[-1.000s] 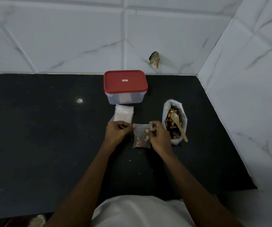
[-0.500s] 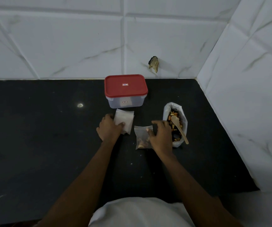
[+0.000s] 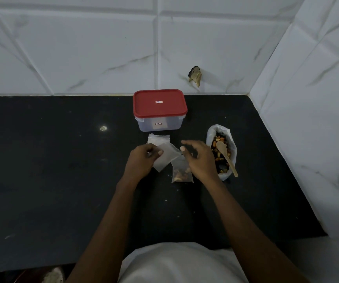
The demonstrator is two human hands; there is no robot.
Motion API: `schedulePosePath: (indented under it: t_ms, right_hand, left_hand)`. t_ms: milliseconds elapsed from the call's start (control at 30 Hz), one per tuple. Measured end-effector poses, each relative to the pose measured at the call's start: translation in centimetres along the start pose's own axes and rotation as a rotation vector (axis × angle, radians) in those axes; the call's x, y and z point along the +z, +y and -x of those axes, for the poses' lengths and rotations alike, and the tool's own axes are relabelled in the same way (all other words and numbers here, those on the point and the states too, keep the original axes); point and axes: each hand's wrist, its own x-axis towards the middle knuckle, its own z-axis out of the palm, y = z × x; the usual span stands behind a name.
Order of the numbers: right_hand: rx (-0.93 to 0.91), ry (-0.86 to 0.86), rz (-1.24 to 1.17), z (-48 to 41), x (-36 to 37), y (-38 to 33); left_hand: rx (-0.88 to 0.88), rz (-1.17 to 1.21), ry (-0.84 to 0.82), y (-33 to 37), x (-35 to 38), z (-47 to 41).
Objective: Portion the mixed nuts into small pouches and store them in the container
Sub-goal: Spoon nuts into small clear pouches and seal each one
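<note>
My left hand [image 3: 142, 160] pinches an empty clear pouch [image 3: 165, 157] by its left edge, lifted just in front of the stack of empty pouches [image 3: 158, 138]. My right hand [image 3: 200, 160] hovers with loosely spread fingers, its thumb close to the pouch's right corner. Partly under that hand, a filled pouch [image 3: 181, 175] with nuts at its bottom lies on the black counter. To the right stands a white bag of mixed nuts [image 3: 221, 131] with a wooden spoon [image 3: 226, 158] in it. The clear container [image 3: 158, 124] with its red lid on stands behind the stack.
The black counter [image 3: 62, 160] runs left from the corner. White tiled walls close it off at the back and on the right. A small dark chip [image 3: 195, 75] marks the back wall. The counter's front edge lies near my torso.
My left hand went to the stack and came back with one empty pouch. My right hand let go of the filled pouch, which now lies on the counter.
</note>
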Motion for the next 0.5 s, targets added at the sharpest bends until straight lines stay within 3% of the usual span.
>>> schedulePosePath:
  t_ms: [100, 300, 400, 500]
  right_hand:
    - [0.103, -0.218, -0.097, 0.3, -1.0, -0.8]
    - [0.215, -0.402, -0.212, 1.5, -2.4, -0.8]
    - [0.232, -0.412, -0.216, 1.8, -2.4, -0.5]
    - [0.218, -0.333, -0.272, 2.0, -2.5, -0.7]
  left_hand:
    - [0.017, 0.028, -0.048, 0.0, 0.0, 0.7]
    - [0.053, 0.072, -0.107, 0.0, -0.4, 1.3]
    - [0.078, 0.101, -0.175, 0.0, -0.5, 1.5]
    - [0.031, 0.303, -0.146, 0.1, -0.2, 2.0]
